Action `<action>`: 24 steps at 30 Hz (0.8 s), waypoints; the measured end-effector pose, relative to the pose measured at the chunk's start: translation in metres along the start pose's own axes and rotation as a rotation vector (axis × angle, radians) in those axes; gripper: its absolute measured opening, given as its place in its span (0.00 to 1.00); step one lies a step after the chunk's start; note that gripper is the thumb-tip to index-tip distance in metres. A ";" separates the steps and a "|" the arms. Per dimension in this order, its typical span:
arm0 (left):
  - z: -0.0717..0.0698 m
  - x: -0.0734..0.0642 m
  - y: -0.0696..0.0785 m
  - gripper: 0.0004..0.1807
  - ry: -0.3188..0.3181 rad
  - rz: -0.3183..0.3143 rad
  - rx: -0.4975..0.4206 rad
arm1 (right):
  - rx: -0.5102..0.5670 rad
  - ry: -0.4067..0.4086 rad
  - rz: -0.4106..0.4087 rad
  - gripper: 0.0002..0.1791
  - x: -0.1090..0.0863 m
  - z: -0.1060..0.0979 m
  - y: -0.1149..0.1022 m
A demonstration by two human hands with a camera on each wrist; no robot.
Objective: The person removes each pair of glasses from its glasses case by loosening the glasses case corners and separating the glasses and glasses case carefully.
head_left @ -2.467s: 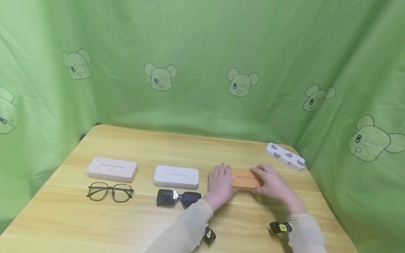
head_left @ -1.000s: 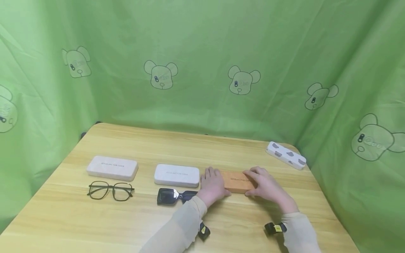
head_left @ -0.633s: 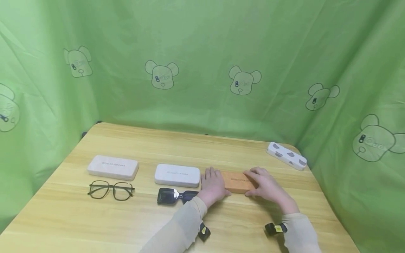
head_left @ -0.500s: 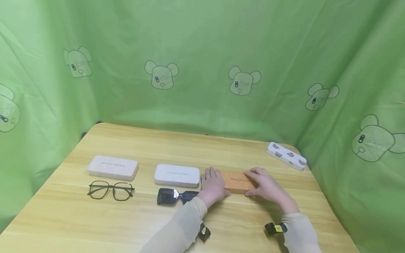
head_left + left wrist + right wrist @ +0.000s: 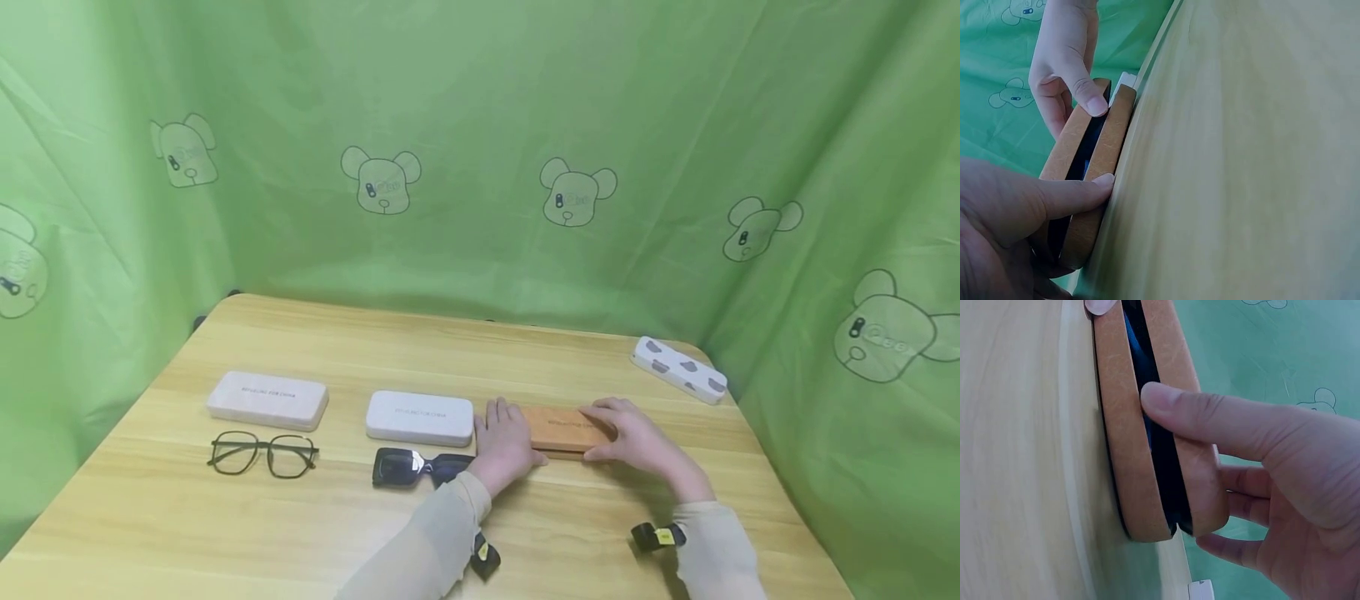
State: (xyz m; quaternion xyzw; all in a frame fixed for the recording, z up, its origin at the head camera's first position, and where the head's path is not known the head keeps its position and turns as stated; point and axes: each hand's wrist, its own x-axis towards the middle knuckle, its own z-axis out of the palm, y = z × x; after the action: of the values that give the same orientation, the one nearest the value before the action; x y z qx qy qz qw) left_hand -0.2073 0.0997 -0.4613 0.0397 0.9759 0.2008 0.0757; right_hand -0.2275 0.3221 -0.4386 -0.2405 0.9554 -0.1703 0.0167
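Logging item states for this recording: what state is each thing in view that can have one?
Orange case: partly open, dark gap along its front.
Pinkish case at left: closed.
White case in the middle: closed.
Spotted case: looks closed.
Black-framed glasses: uncased, temples apparently folded.
Sunglasses: uncased, partly hidden, temples unclear.
Left hand: holding the orange case.
Right hand: holding the orange case.

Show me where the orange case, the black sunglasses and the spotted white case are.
Orange case (image 5: 564, 427): head view, on its lid's top.
Black sunglasses (image 5: 427, 467): head view, on the bridge between the lenses.
Spotted white case (image 5: 678, 370): head view, middle of its upper face.
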 end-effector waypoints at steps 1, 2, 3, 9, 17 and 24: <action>0.001 0.000 0.000 0.53 0.005 -0.001 -0.004 | 0.011 -0.003 0.007 0.40 0.000 -0.001 0.000; 0.001 0.000 0.000 0.54 0.008 -0.002 -0.005 | 0.022 -0.007 0.012 0.40 0.000 -0.001 0.001; 0.002 0.000 0.000 0.54 0.012 -0.003 -0.008 | 0.036 -0.010 0.021 0.40 -0.001 -0.001 0.002; 0.005 0.001 0.000 0.55 0.032 -0.007 -0.030 | 0.104 -0.030 0.048 0.41 0.000 -0.001 0.012; 0.003 0.000 0.000 0.55 0.054 -0.004 -0.077 | 0.178 -0.037 0.019 0.35 0.005 -0.008 0.017; 0.002 0.000 -0.001 0.55 0.059 -0.007 -0.088 | 0.198 -0.047 0.026 0.32 0.007 -0.013 0.018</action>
State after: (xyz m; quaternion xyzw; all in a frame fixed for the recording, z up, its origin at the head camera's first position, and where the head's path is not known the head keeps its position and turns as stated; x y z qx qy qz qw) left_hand -0.2068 0.0992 -0.4632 0.0272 0.9680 0.2446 0.0492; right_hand -0.2433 0.3382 -0.4317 -0.2292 0.9363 -0.2580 0.0650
